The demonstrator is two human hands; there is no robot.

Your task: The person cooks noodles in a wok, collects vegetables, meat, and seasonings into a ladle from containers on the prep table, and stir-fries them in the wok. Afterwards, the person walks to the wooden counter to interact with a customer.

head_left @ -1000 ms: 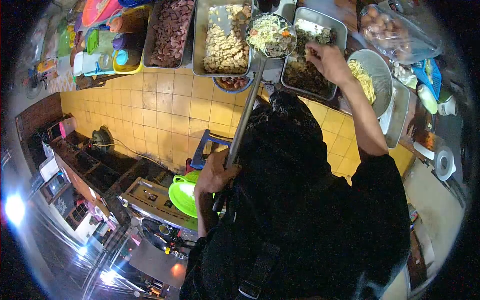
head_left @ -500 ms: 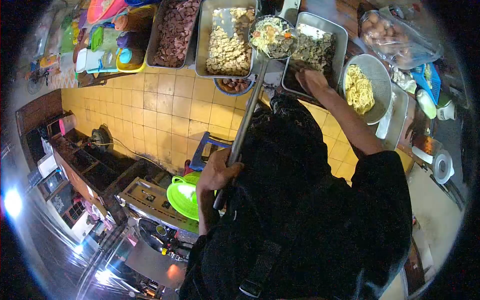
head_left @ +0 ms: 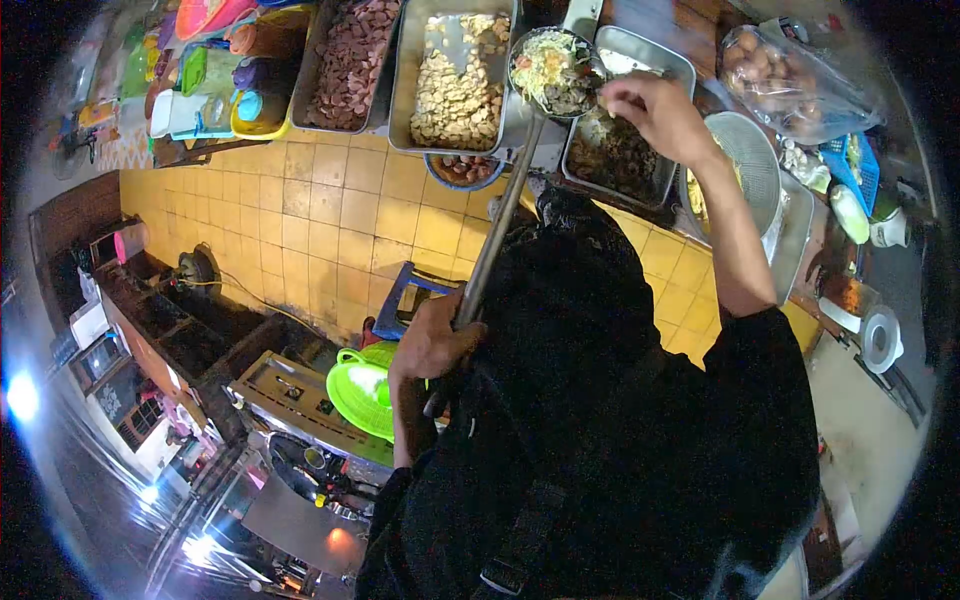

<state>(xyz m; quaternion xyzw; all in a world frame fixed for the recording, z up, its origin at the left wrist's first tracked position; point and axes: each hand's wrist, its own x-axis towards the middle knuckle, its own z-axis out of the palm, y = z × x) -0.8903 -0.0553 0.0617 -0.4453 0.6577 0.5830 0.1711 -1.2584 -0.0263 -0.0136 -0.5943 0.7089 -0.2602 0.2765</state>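
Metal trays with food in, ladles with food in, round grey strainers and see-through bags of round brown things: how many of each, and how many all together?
Metal trays with food: 3 (left tray, middle tray, right tray)
Ladle with food: 1
Round grey strainer: 1
See-through bag: 1
Total: 6

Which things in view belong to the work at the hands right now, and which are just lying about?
Apparently in use:
ladle, gripped by the left hand
shredded food in its bowl, next to the right hand's fingertips
metal tray of dark food, partly hidden by that hand

Apparently lying about:
lime-green basket
bag of round brown items
blue basket
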